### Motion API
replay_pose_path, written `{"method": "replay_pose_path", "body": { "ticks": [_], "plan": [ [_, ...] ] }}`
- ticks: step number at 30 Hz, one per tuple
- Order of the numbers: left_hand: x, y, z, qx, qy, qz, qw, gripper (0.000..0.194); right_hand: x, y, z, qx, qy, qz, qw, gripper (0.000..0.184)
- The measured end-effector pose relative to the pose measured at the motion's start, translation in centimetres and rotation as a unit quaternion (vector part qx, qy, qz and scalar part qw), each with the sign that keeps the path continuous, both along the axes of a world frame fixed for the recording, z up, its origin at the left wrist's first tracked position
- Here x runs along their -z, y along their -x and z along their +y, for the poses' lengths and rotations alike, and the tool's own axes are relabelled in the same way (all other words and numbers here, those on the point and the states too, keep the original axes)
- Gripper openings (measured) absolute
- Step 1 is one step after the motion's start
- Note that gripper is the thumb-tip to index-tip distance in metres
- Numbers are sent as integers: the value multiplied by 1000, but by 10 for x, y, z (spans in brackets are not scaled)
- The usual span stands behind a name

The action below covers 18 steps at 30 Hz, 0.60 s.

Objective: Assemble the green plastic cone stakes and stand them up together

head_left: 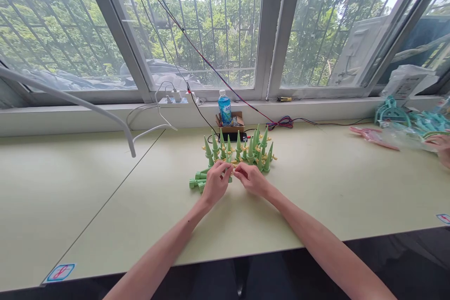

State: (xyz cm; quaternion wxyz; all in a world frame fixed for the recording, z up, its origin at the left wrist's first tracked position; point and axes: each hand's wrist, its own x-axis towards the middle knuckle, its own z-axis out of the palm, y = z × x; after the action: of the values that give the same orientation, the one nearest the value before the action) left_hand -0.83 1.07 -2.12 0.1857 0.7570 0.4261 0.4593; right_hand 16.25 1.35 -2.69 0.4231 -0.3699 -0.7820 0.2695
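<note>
Well, the spike [228, 158], pale green, is at the left hand [216, 180], over the table [316, 187] and just in front of the standing cones [238, 145]; the left thumb and fingers are pinched together about it, mostly hiding its lower part; the right hand [251, 179] comes in from the other side, thumb and fingertips drawn together beside the spike, though whatever lies between them is too small to make out; near the left hand some green pieces [196, 183] lie on their sides; the cones stand upright in a cluster, with small yellow parts [275, 157] sticking out among them; behind those are a black device [228, 137] and an open box [240, 128], with a blue bottle [225, 108] upright at the box; rightward lie a coiled cable [281, 123] and, farther off, teal hangers [390, 111] near another person's hand [443, 149]
</note>
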Motion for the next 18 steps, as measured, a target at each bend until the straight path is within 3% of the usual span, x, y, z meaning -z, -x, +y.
{"method": "replay_pose_path", "body": {
  "ticks": [15, 18],
  "plan": [
    [-1, -1, -1, -11, -29, 13, 999, 20, 1, 0, 1, 8, 10, -9, 1000, 25],
    [-2, -3, -2, -30, -8, -27, 999, 30, 1, 1, 1, 13, 9, 1, 1000, 27]
  ]
}}
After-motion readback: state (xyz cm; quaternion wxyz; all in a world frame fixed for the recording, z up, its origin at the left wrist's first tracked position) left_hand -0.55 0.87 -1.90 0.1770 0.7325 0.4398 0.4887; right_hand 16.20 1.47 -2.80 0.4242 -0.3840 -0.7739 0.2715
